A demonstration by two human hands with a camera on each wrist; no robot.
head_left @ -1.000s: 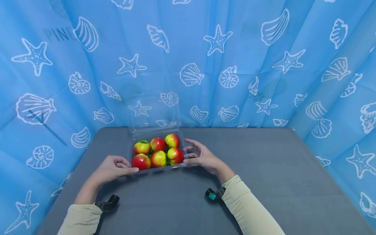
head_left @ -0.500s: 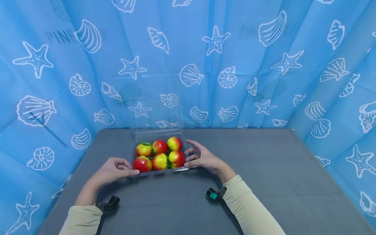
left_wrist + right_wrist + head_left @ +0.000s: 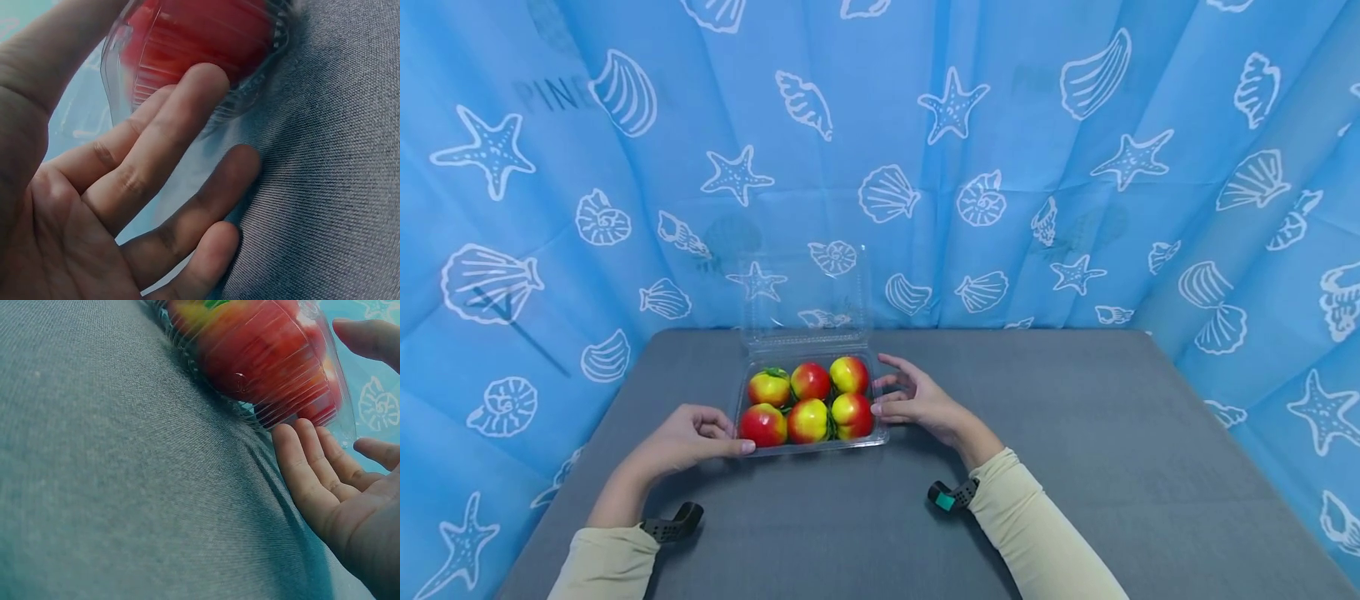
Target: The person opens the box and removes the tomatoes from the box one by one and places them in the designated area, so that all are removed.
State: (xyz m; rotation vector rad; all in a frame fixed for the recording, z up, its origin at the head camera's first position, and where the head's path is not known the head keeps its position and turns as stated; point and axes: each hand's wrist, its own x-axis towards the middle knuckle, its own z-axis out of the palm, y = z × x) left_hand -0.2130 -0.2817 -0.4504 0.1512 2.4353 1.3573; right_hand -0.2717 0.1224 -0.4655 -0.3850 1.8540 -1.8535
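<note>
Lid-up clear container (image 3: 827,447) set on grey table (image 3: 850,525), six red-yellow fruits (image 3: 808,421) held inside, near left corner lightly pinched by left hand (image 3: 688,437), right wall touched, not gripped, by right hand's (image 3: 921,404) loosely spread fingers.

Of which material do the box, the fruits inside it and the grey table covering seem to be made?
Box: thin clear plastic, glossy; the curtain shows through its raised lid.
Fruits: smooth, shiny, with bright highlights; perhaps plastic or foam imitations, though real fruit cannot be excluded.
Table covering: probably woven fabric, matte; fine thread lines show in both wrist views.
</note>
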